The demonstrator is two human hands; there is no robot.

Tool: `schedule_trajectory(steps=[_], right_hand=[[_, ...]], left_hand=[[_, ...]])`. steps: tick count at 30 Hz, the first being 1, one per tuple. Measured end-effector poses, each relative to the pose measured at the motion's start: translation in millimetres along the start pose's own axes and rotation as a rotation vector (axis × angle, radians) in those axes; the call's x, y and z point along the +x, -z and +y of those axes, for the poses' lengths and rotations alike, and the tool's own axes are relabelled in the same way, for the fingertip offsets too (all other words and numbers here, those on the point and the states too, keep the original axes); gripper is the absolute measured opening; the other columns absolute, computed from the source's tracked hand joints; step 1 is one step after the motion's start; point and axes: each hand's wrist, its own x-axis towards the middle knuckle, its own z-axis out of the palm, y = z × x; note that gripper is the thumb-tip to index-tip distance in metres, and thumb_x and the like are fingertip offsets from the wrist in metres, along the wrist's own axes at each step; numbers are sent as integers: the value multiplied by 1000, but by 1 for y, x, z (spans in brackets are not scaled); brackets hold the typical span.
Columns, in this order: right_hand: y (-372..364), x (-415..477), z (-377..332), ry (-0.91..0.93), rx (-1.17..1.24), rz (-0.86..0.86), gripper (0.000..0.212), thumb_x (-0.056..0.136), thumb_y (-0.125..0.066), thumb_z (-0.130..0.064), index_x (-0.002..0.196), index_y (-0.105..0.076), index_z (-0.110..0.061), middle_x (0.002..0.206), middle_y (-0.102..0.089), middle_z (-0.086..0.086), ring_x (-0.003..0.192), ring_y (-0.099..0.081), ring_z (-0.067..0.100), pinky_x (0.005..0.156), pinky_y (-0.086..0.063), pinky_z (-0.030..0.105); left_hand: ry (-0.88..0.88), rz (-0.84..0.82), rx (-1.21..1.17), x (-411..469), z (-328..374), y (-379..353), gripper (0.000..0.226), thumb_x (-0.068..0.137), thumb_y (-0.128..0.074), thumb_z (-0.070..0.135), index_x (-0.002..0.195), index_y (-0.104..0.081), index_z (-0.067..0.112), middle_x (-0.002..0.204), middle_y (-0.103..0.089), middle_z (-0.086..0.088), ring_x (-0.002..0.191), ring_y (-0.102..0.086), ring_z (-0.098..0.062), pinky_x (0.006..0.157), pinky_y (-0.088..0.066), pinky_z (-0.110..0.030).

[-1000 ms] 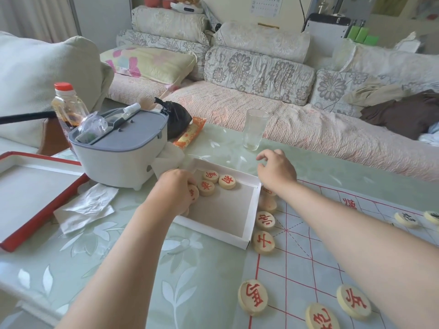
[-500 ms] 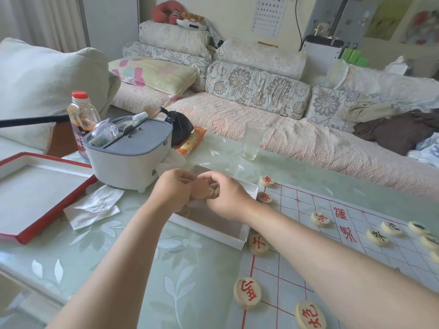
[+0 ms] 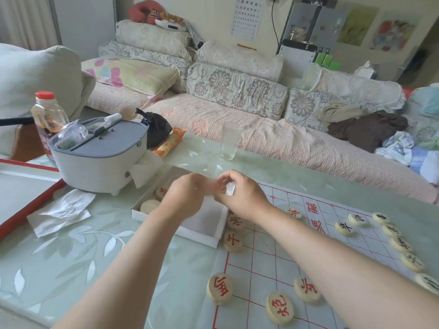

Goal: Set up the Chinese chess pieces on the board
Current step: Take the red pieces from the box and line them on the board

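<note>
The paper board (image 3: pixel 273 257) with a red grid lies on the table at the right. Red-lettered pieces sit along its near edge (image 3: pixel 219 288) (image 3: pixel 279 307) (image 3: pixel 307 288) and left edge (image 3: pixel 232 241). Several black-lettered pieces (image 3: pixel 344 227) line the right side. A shallow white box (image 3: pixel 180 230) beside the board holds two pieces (image 3: pixel 161 192) (image 3: pixel 149 206). My left hand (image 3: pixel 187 195) and right hand (image 3: pixel 242 195) meet above the box. My right fingers pinch a red-lettered piece (image 3: pixel 219 186). My left hand is blurred, its fingers curled and hidden.
A white container with a grey lid (image 3: pixel 99 157) stands left of the box, a bottle (image 3: pixel 48 119) behind it. A drinking glass (image 3: pixel 230 141) stands at the far table edge. A red-rimmed tray (image 3: pixel 23 186), crumpled tissue (image 3: pixel 61 210), black bag (image 3: pixel 156 129) and orange packet (image 3: pixel 169 141) lie at the left.
My right hand came from the board's far corner to my left hand over the box. A red-lettered piece now sits in my right fingertips. The view has tilted up.
</note>
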Motion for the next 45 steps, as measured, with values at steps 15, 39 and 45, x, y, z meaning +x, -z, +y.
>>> schedule_trajectory(steps=[15,39,45], right_hand=[[78,-1,128,-455,-357,209,18,80,-67,-44,93,-58,-35,108,-69,-6,107,-59,25,91,-46,34],[40,13,90,-186,-431,121,26,92,-54,-26,117,-60,-31,125,-58,1,118,-49,27,95,-36,37],[0,2,17,62,-206,-55,25,89,-57,-20,110,-64,-33,104,-66,-12,105,-57,17,98,-41,35]], left_hand=[[68,-183,767,4,-4,-34,57,90,-40,19,146,-27,18,149,-29,-8,132,-26,-31,108,-27,-45],[46,-278,563,12,-3,-24,63,85,-53,7,145,-36,19,138,-48,-9,125,-43,-29,101,-40,-35],[-4,-240,497,6,-12,-15,61,82,-62,13,139,-45,25,133,-56,-2,120,-51,-24,97,-43,-31]])
